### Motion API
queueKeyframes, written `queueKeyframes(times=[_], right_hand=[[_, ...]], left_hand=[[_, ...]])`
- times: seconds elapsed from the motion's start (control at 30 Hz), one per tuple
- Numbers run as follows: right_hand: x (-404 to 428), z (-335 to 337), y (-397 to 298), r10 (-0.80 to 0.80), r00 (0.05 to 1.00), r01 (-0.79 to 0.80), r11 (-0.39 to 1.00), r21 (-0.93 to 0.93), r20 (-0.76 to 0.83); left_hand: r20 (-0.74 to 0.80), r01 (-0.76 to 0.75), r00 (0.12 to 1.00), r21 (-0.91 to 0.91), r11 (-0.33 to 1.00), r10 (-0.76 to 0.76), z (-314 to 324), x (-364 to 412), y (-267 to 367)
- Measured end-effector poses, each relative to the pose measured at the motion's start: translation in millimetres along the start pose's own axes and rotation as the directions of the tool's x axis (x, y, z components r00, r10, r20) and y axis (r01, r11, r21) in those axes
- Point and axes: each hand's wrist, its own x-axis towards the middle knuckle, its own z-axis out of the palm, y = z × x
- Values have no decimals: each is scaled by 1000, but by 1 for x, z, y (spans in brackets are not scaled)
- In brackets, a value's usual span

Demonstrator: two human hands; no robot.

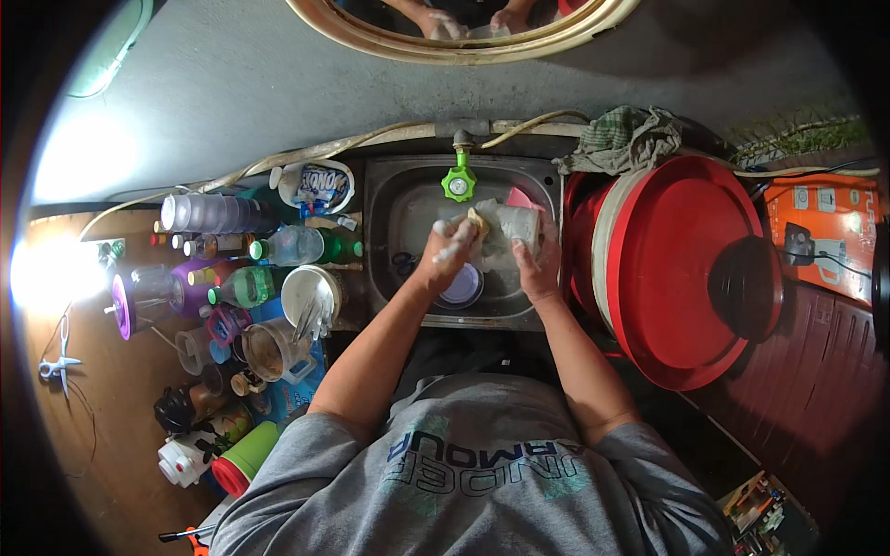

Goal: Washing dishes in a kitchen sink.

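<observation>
Over the metal sink (381, 208), my left hand (448, 251), flecked with white suds, grips a yellowish sponge (478, 222) against the near end of a clear plastic container (513, 226). That container lies tilted on its side, and my right hand (537, 267) holds it from the right. Behind it a pink item (523, 199) leans at the sink's back right. Below my left hand a round lavender lid or bowl (462, 286) rests on the basin floor. Dark-handled scissors (403, 260) lie at the basin's left side, partly hidden.
A tap with a green handle (459, 184) overhangs the sink. Bottles (295, 244), a white cutlery tub (306, 295) and a clear jug (271, 351) crowd the left. Large red lids or basins (674, 278) stand at the right, beneath a cloth (626, 139).
</observation>
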Motion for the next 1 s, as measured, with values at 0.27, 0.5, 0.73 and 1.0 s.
queueKeyframes(times=[0.27, 0.5, 0.73, 1.0], right_hand=[[13, -19, -27, 309, 938, -340, 909, 241, 156], [3, -20, -12, 38, 986, -50, 997, 66, 165], [16, -13, -20, 820, 466, -755, 171, 633, 334], [7, 1, -12, 838, 511, -771, 348, 534, 192]], left_hand=[[151, -179, 979, 291, 940, 140, -1, -24, 23], [-11, 27, 1000, -69, 997, -28, 6, -7, 13], [396, -607, 795, 513, 607, 460, -5, -18, -3], [19, -296, 954, 180, 938, 298, 35, -7, -41]])
